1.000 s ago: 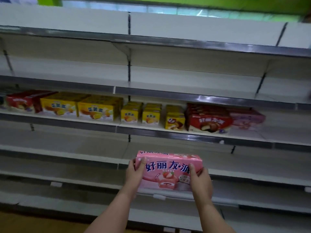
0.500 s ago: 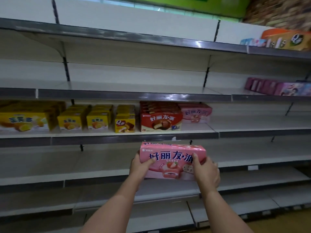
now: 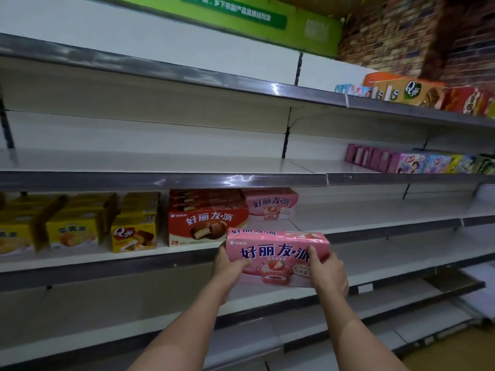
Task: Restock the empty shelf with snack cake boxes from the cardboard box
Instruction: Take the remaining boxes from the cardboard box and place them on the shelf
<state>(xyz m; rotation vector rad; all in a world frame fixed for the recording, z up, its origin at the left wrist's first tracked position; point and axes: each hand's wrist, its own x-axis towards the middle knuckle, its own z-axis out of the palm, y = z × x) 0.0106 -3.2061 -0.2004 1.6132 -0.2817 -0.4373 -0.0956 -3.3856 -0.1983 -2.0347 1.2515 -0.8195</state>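
Pink box held up in both hands, front face toward the camera, slightly tilted, level with the front edge of the middle shelf and just right of the red box. Left hand clasped on the box's left end, thumb across the front face; right hand clasped on the right end, thumb laid over the front near the printed cake. Both forearms bare, reaching up from the bottom of the frame. On the middle shelf, behind and above the held one, a second pink box of the same print, standing just right of the red stack and set farther back. Left of the red box, a yellow Q box with more of its kind stacked above, then further yellow boxes running out to the left edge, blurred. Middle shelf bare to the right of the second pink box. Upper shelf bare on the left, with purple boxes and bright cartoon-printed packs beside them at the far right. Top shelf carrying orange and tan cartons at the right end. Green sign with white lettering above the shelving, brick wall at upper right. Lower shelves below the hands white, with metal edging.
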